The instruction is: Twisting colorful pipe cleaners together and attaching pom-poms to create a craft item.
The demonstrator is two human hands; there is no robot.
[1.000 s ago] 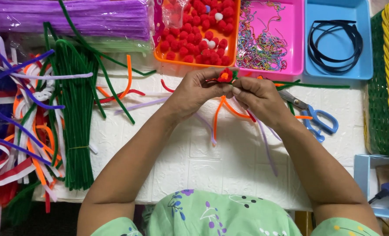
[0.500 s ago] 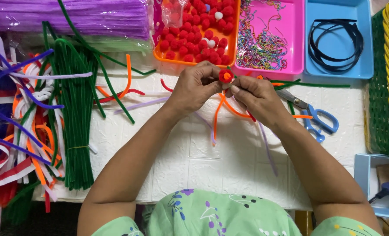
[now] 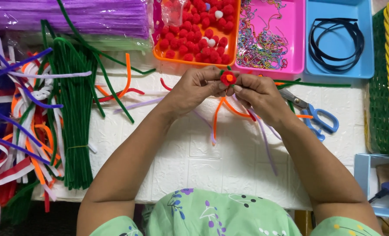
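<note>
Two hands meet near the far edge of a white counter (image 3: 212, 161), pinching one small thing between them. Left hand (image 3: 197, 87) and right hand (image 3: 260, 94) have their fingertips closed together on a red pipe-cleaner flower (image 3: 228, 78) with an orange centre, held just above the counter, in front of the trays. Orange and lilac stems (image 3: 223, 116) trail down from under the hands toward the near edge.

Along the far edge sit three trays: an orange tray (image 3: 233, 48) of red pompoms, a pink tray (image 3: 297, 52) of coloured bead chains, and a blue tray (image 3: 364, 65) holding black headbands. Blue-handled scissors (image 3: 316, 120) lie just right of the right hand. At the left side lies a thick bundle of green pipe cleaners (image 3: 74, 122), beside loose mixed-colour ones at the left edge. A green and yellow woven basket (image 3: 388, 83) stands at the right edge.
</note>
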